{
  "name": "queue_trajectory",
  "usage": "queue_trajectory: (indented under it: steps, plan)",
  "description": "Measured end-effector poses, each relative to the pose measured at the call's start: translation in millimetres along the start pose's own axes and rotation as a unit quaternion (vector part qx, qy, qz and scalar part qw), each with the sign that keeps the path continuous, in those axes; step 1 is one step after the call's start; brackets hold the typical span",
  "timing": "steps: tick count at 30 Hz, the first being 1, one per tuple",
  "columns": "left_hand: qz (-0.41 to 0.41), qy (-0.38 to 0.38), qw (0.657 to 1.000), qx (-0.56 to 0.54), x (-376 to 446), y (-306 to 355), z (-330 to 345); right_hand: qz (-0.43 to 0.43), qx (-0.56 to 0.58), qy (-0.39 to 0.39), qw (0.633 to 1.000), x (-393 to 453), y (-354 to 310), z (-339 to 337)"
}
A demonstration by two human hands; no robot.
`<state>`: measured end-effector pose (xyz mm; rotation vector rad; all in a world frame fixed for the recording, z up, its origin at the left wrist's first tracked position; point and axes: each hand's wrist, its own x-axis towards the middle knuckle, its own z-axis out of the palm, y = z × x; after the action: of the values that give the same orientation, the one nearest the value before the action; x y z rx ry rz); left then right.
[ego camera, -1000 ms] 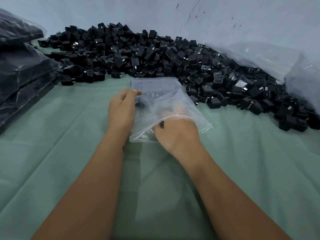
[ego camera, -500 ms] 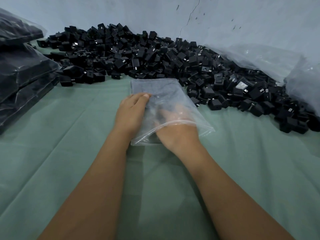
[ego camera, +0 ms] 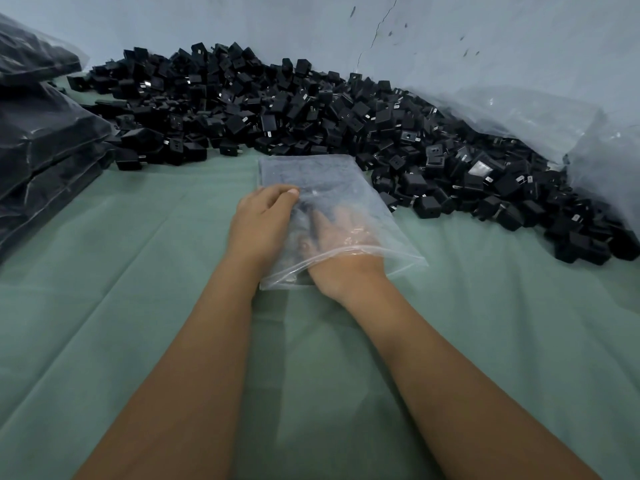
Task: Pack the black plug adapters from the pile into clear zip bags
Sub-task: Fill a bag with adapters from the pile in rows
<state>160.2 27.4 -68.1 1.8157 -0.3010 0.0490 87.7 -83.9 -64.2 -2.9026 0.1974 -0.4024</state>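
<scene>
Glossy clear plastic zip bag [ego camera: 322, 181], matt black plastic adapters [ego camera: 311, 112], creased matt green cloth [ego camera: 138, 271].

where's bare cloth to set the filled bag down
Free: cloth left of the hands, between the packed bags and the bag; cloth right of the forearm, below the pile. Crowded: the whole far edge, under adapters and loose plastic.
</scene>
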Motion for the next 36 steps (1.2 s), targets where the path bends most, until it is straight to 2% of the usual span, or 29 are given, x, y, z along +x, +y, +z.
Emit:
queue_trajectory:
  steps: [2, 10, 12, 15, 22, 30, 34, 36]
  plan:
    - [0.002, 0.001, 1.000, -0.002, 0, 0, 0, -0.016, -0.009, 0.015, 1.000, 6, -1, 1]
    - [0.024, 0.000, 1.000, 0.017, 3, -5, 1, -0.038, 0.069, -0.015, 0.997, 8, 5, 5]
    - [0.023, -0.001, 1.000, 0.018, 2, -5, 1, -0.032, 0.053, -0.012, 0.998, 9, 3, 5]
    - [0.029, -0.002, 0.999, 0.023, 3, -5, 1, -0.038, 0.018, 0.001, 0.999, 12, 3, 5]
    - [0.035, 0.000, 0.999, 0.038, 4, -5, 1, -0.032, 0.047, 0.058, 0.997, 12, 3, 5]
    - [0.032, 0.000, 0.999, 0.037, 3, -4, 0, 0.005, 0.101, -0.063, 0.993, 31, 11, 4]
    - [0.037, -0.004, 0.999, 0.032, 0, 0, 0, -0.013, 0.150, -0.069, 0.986, 34, 13, 2]
    - [0.054, -0.013, 0.994, 0.096, -2, 1, 0, 0.003, 0.103, -0.078, 0.992, 30, 12, 4]
